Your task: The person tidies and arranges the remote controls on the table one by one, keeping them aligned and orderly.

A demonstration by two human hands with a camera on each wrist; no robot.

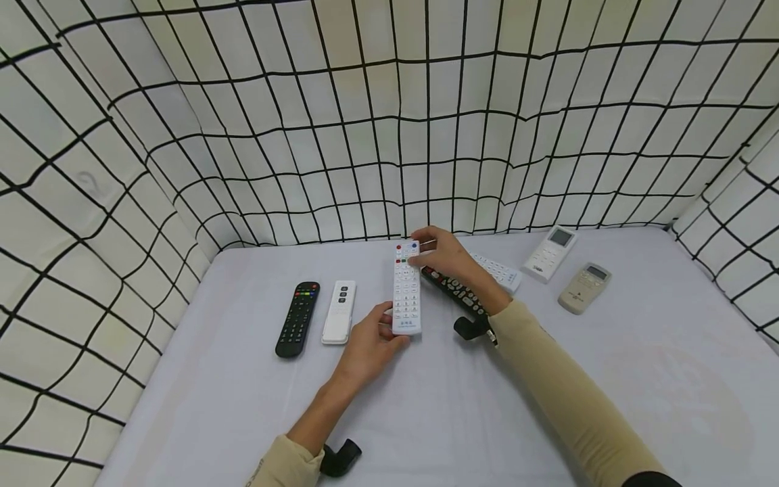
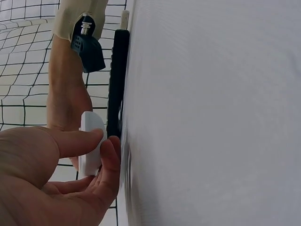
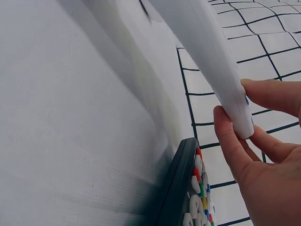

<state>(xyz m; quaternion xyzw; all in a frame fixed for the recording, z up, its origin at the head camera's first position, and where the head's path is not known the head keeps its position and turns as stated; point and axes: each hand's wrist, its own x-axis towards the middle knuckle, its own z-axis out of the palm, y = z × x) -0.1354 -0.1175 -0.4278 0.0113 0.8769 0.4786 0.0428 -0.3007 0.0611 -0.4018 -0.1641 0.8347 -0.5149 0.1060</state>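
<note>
White keypad remote (image 1: 406, 287) lifted in both grips; step in hand looks like handling or positioning it.
Left to right: black remote (image 1: 297, 319) and slim white remote (image 1: 339, 312) lie on the surface (image 1: 426, 419); left hand (image 1: 370, 343) pinches the white keypad remote's near end, right hand (image 1: 447, 257) its far end, the piece raised between them; second black remote (image 1: 453, 289) lies just right. Next move probably calls for keeping both ends level and clear of that neighbour.

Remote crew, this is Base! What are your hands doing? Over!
Left hand grips near end, right hand pinches far end. White remote held up off tabletop. Black remote close by on the right, seemingly not in the way.
</note>
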